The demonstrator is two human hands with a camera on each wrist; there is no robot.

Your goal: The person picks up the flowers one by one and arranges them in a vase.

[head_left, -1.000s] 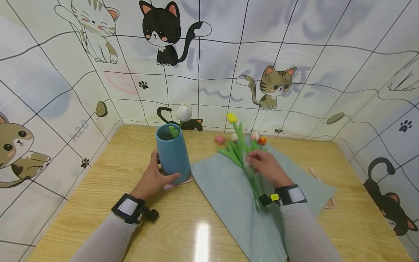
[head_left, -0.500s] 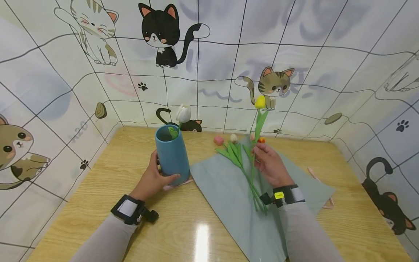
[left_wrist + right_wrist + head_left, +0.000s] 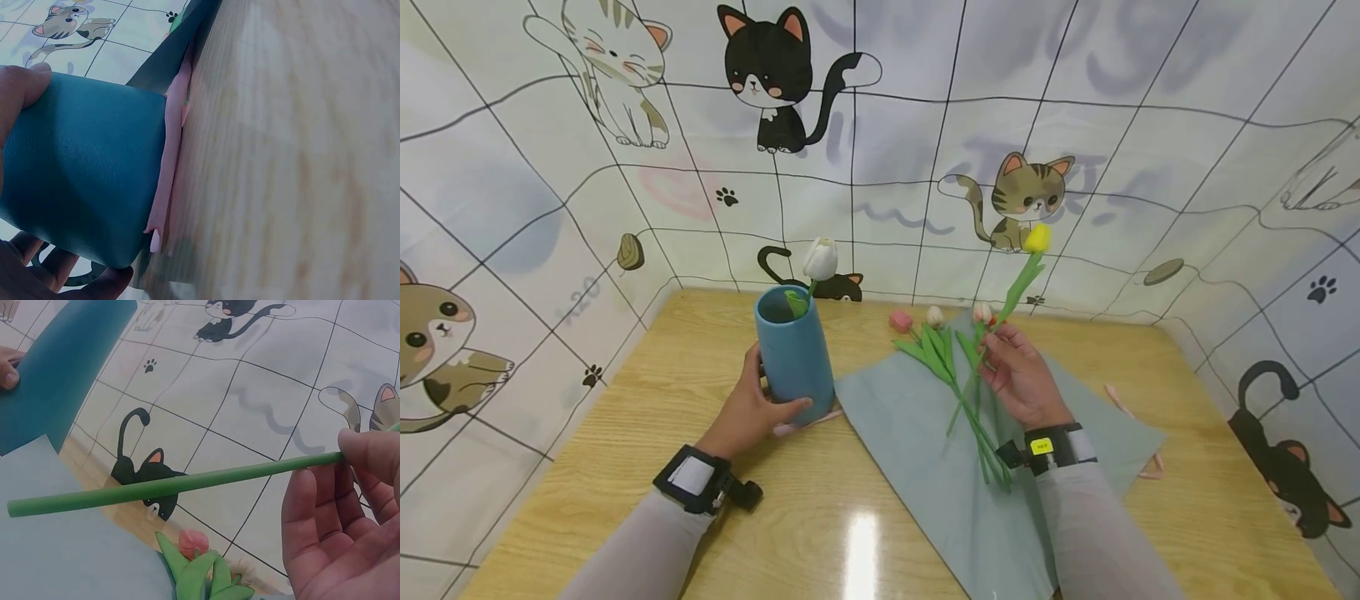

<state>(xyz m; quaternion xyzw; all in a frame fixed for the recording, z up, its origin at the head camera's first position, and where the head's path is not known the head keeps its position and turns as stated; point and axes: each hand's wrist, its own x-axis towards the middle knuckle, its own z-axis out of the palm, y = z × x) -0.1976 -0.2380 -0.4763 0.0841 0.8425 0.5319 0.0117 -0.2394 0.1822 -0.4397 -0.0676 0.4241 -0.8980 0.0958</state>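
My left hand (image 3: 758, 412) grips the lower part of a blue vase (image 3: 794, 358), thumb across its front and fingers behind it. One white tulip (image 3: 821, 260) leans out of the vase's mouth. Between thumb and fingers, my right hand (image 3: 1021, 373) pinches the stem of a yellow tulip (image 3: 1038, 239), whose head tilts up to the right. In the right wrist view the green stem (image 3: 175, 485) sticks out bare toward the vase. Below that hand lie more tulips: a pink one (image 3: 901, 321), a white one (image 3: 935, 316) and a pale pink one (image 3: 982, 312). A red bloom is mostly hidden behind the fingers.
A sheet of grey-blue wrapping paper (image 3: 910, 433) lies under the loose stems on the wooden table (image 3: 805, 517). Pink ribbon (image 3: 170, 156) runs by the vase's base, and another piece (image 3: 1156, 467) lies at the paper's right. A cat-print cloth (image 3: 895, 133) hangs behind.
My right hand has lifted the yellow tulip off the bunch, and its head has swung to the right. My left hand and the vase have stayed in place.
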